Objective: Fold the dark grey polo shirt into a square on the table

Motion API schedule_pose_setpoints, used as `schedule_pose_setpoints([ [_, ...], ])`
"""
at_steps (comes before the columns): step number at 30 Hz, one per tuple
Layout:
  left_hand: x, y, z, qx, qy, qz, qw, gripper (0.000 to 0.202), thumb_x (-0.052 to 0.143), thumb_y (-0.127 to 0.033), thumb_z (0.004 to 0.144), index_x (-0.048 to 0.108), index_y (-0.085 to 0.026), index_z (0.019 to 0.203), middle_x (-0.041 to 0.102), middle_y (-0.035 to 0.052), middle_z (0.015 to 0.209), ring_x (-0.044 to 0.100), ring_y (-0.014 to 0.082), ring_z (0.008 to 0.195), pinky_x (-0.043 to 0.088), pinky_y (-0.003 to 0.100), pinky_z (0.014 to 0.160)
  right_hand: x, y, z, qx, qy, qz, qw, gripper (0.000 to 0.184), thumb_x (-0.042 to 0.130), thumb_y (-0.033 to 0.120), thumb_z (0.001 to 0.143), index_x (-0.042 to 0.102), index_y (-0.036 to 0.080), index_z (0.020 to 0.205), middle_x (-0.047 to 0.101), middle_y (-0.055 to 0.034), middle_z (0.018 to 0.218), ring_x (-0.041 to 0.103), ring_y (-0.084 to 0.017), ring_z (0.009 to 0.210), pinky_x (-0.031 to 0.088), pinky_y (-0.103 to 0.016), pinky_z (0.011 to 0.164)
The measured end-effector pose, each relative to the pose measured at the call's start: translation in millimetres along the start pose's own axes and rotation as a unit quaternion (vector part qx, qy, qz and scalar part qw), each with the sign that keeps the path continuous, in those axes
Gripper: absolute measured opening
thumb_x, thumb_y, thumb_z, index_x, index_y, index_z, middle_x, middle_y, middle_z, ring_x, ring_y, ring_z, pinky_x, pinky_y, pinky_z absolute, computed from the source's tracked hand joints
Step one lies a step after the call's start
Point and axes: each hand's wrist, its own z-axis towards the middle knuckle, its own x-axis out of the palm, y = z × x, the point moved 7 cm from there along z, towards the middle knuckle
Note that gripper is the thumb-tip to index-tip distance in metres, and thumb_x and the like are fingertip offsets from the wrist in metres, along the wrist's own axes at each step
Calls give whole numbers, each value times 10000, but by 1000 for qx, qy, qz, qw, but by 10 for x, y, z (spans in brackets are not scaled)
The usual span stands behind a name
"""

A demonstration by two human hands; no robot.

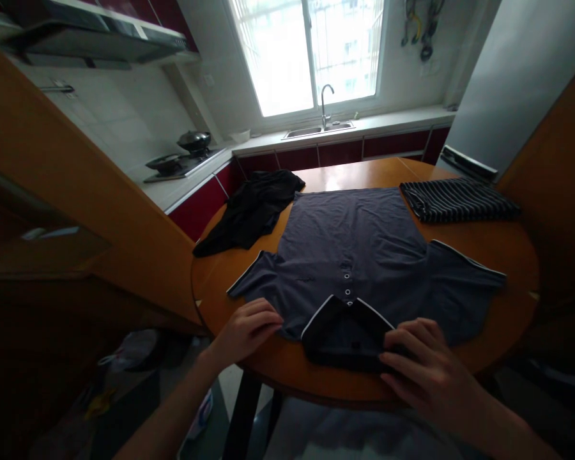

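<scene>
A dark grey polo shirt [359,249] with white piping lies spread face up on the round wooden table [498,243], collar toward me and sleeves out to both sides. My left hand [246,329] rests on the shirt's left shoulder near the sleeve, fingers curled and pressing the fabric. My right hand [424,367] lies on the right side of the collar [345,335], fingers together and laid over the cloth at the table's near edge.
A crumpled black garment [252,211] hangs over the table's far left edge. A folded striped garment [457,199] lies at the far right. Behind are a kitchen counter with a sink [319,131], a stove with pans [182,160] and a window.
</scene>
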Motion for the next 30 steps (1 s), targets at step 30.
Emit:
schedule_pose_setpoints([
  [30,69,81,-163,60,52,163,983,138,553,-193,986,688,-205,1013,668,66,979,613,180,934,491,307,844,809,460,652,171,-104,234,951,247,504,26,856,641,203,959,617,-26,836,617,-169,768,478,-267,690],
])
